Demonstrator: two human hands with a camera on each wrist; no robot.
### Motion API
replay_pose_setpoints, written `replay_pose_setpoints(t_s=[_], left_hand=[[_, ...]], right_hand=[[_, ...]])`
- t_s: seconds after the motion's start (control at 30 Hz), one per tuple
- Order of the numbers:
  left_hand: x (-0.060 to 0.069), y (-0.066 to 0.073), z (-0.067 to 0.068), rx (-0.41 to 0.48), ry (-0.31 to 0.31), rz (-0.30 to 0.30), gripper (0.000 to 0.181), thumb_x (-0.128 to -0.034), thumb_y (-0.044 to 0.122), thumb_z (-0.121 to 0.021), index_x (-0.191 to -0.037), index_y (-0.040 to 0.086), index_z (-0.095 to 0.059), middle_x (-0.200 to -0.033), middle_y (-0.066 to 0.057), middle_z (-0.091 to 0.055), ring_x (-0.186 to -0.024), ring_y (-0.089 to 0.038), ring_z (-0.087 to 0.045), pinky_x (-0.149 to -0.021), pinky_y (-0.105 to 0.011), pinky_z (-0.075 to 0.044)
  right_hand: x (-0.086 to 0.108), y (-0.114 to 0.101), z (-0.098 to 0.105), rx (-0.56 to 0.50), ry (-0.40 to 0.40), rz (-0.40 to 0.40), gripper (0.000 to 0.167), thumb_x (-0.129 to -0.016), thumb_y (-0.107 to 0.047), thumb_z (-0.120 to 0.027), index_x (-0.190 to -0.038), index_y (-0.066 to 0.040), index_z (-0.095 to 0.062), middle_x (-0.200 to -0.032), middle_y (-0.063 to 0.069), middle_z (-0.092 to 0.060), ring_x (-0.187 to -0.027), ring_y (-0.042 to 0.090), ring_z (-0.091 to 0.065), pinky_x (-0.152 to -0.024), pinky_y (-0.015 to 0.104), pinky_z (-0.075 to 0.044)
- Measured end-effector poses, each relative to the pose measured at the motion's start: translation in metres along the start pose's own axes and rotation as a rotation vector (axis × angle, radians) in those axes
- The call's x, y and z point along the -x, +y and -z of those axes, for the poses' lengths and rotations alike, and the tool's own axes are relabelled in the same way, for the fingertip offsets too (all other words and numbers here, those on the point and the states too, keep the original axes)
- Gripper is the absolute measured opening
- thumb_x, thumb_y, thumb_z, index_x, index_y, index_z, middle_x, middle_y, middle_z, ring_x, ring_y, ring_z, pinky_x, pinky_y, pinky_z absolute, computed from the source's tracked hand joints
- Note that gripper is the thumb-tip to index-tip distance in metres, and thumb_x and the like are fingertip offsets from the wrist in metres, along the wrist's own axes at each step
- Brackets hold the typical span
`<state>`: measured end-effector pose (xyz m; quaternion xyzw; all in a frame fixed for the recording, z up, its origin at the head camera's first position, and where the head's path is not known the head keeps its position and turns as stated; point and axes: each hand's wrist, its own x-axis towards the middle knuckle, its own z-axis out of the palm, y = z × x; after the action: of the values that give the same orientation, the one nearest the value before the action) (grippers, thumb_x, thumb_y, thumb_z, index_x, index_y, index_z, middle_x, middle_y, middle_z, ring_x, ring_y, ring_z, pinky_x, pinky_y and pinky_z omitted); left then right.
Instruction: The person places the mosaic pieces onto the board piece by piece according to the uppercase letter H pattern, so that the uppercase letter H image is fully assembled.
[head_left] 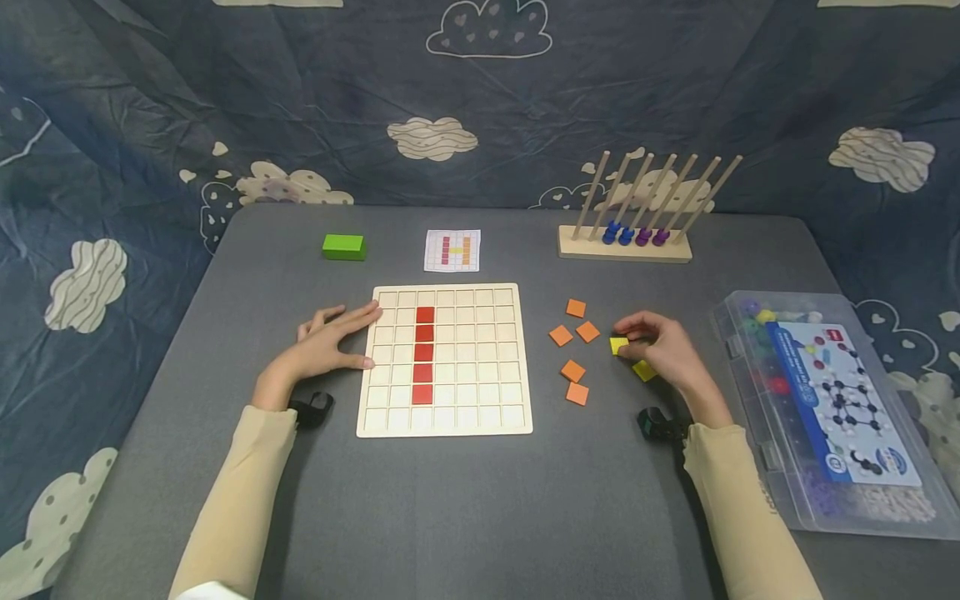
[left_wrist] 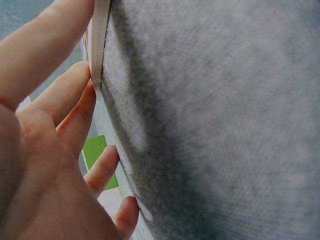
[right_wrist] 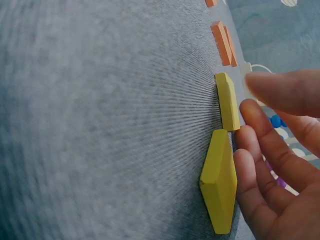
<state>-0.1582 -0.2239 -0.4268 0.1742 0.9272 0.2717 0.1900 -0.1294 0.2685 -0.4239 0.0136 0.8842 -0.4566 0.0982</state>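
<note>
My left hand rests at the left edge of a pale wooden grid board, its thumb and fingertips touching the rim. Several red square tiles form a vertical column in the board's cells. To the board's right, my right hand hovers low over two yellow tiles. The farther yellow tile lies by the thumb and index fingertips, which stand apart in the right wrist view. The nearer yellow tile lies beneath the other fingers. Both appear to lie on the table.
Several orange tiles lie between board and right hand. Behind the board are a green block, a small pattern card and a wooden peg stand with blue and purple beads. A clear plastic case stands at the right.
</note>
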Motion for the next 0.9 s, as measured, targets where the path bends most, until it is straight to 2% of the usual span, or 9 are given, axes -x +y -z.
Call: replay_pose_setpoints(t_s=[0.1, 0.27, 0.6, 0.77, 0.9], left_hand=[[0.000, -0.001, 0.000, -0.004, -0.003, 0.002, 0.089, -0.0810, 0.040, -0.075, -0.151, 0.013, -0.028, -0.158, -0.007, -0.018, -0.140, -0.043, -0.004, -0.094, -0.061, -0.008], [0.000, -0.002, -0.001, -0.007, -0.006, 0.009, 0.089, -0.0803, 0.038, -0.076, -0.152, 0.013, -0.028, -0.158, -0.007, -0.018, -0.140, -0.042, -0.004, -0.095, -0.060, -0.007], [0.000, -0.001, 0.000, -0.013, -0.005, 0.016, 0.090, -0.0803, 0.037, -0.076, -0.152, 0.013, -0.028, -0.158, -0.007, -0.018, -0.140, -0.042, -0.004, -0.095, -0.061, -0.007], [0.000, -0.002, -0.001, -0.016, -0.007, 0.014, 0.090, -0.0799, 0.039, -0.076, -0.152, 0.013, -0.028, -0.158, -0.007, -0.018, -0.140, -0.042, -0.004, -0.095, -0.061, -0.007], [-0.001, -0.003, -0.001, -0.017, -0.009, 0.008, 0.090, -0.0801, 0.040, -0.076, -0.152, 0.014, -0.027, -0.158, -0.006, -0.017, -0.140, -0.042, -0.004, -0.096, -0.061, -0.007]], right_hand=[[0.000, -0.001, -0.002, 0.045, -0.003, -0.010, 0.031, -0.083, 0.006, -0.066, -0.113, 0.004, -0.060, -0.113, 0.020, -0.058, -0.099, 0.029, -0.051, -0.074, 0.027, -0.043], [-0.001, -0.003, -0.004, 0.072, -0.006, -0.030, 0.030, -0.082, 0.008, -0.065, -0.111, 0.004, -0.061, -0.107, 0.019, -0.058, -0.092, 0.028, -0.049, -0.073, 0.033, -0.040], [-0.002, -0.007, -0.006, 0.073, 0.007, -0.032, 0.022, -0.083, 0.010, -0.064, -0.104, 0.005, -0.063, -0.093, 0.016, -0.057, -0.080, 0.023, -0.048, -0.063, 0.026, -0.041], [-0.004, -0.011, -0.005, 0.046, -0.008, 0.001, 0.017, -0.087, 0.004, -0.064, -0.104, 0.006, -0.063, -0.091, 0.017, -0.061, -0.074, 0.020, -0.052, -0.060, 0.026, -0.045], [-0.008, -0.017, -0.005, 0.017, -0.029, 0.026, 0.020, -0.089, -0.003, -0.066, -0.106, 0.006, -0.063, -0.095, 0.018, -0.062, -0.076, 0.018, -0.054, -0.063, 0.027, -0.046]])
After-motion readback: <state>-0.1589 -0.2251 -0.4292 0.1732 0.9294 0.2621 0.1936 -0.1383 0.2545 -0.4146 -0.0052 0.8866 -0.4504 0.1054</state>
